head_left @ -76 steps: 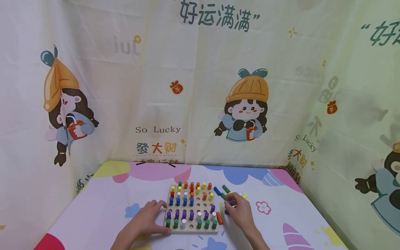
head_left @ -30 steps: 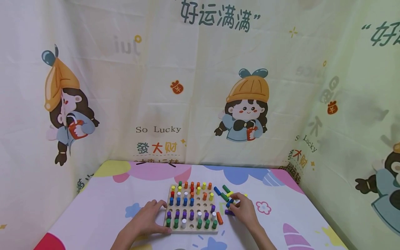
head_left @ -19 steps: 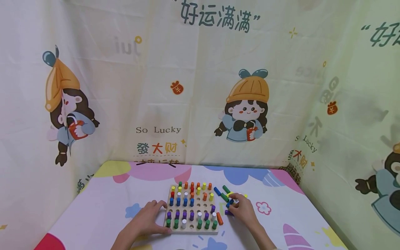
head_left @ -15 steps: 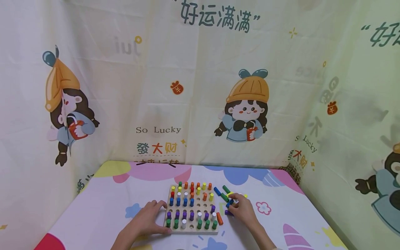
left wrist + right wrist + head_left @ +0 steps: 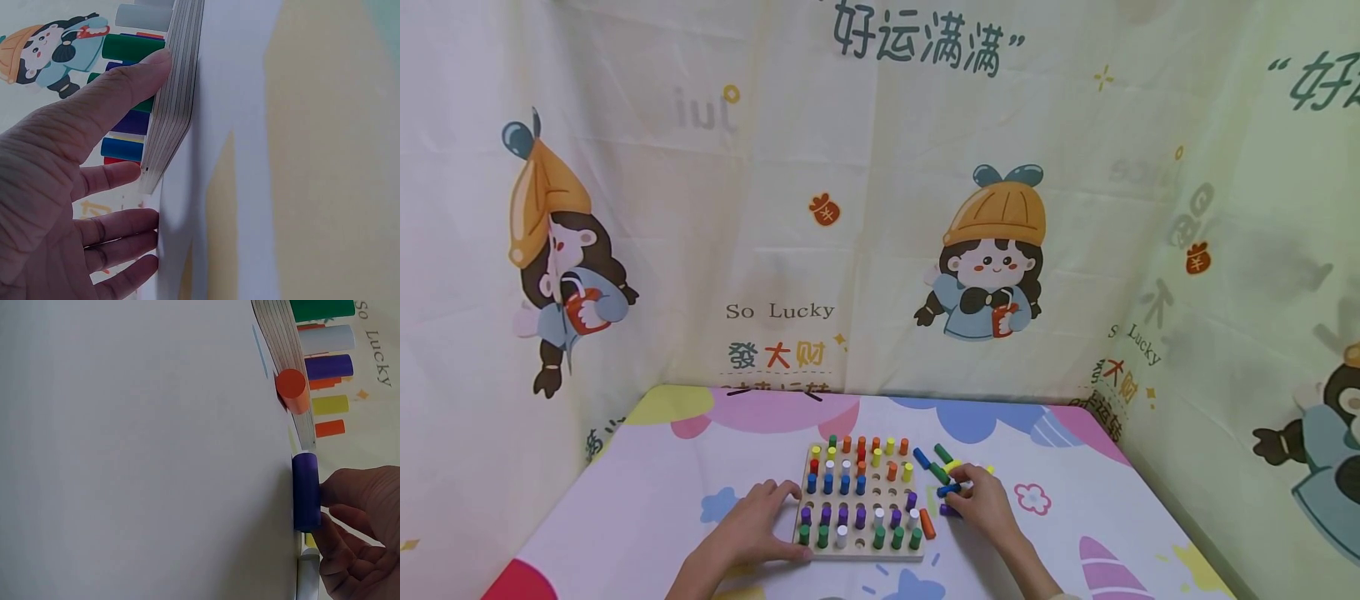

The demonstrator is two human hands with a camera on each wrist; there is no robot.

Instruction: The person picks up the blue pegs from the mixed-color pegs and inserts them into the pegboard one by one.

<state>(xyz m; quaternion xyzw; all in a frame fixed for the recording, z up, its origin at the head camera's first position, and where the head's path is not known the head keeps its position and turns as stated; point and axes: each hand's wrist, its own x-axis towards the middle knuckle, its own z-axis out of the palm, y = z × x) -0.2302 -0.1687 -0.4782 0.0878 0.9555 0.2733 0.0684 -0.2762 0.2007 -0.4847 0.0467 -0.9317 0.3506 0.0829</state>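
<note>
A wooden pegboard (image 5: pixel 859 558) with upright coloured pegs lies on the table in the head view. My left hand (image 5: pixel 751 525) rests against its left side, thumb at the near corner and index finger farther back. In the left wrist view that hand (image 5: pixel 69 162) has its other fingers extended off the board. To the right of the board, my right hand (image 5: pixel 985 500) pinches a blue peg (image 5: pixel 949 492) low over the loose pegs. A purple peg (image 5: pixel 950 510) lies just below the fingers. In the right wrist view this purple peg (image 5: pixel 306 492) covers the fingertips, so the blue peg is hidden there.
Loose pegs lie right of the board: an orange peg (image 5: pixel 928 524), another blue peg (image 5: pixel 921 457), two green pegs (image 5: pixel 943 453) and yellow ones (image 5: pixel 952 465). A white peg (image 5: pixel 308 578) shows in the right wrist view. Printed cloth (image 5: pixel 880 250) hangs behind the table.
My right hand has moved from above the loose pegs down to the blue peg. That peg has turned from slanted to nearly level in the last half second. The left hand stays put.
</note>
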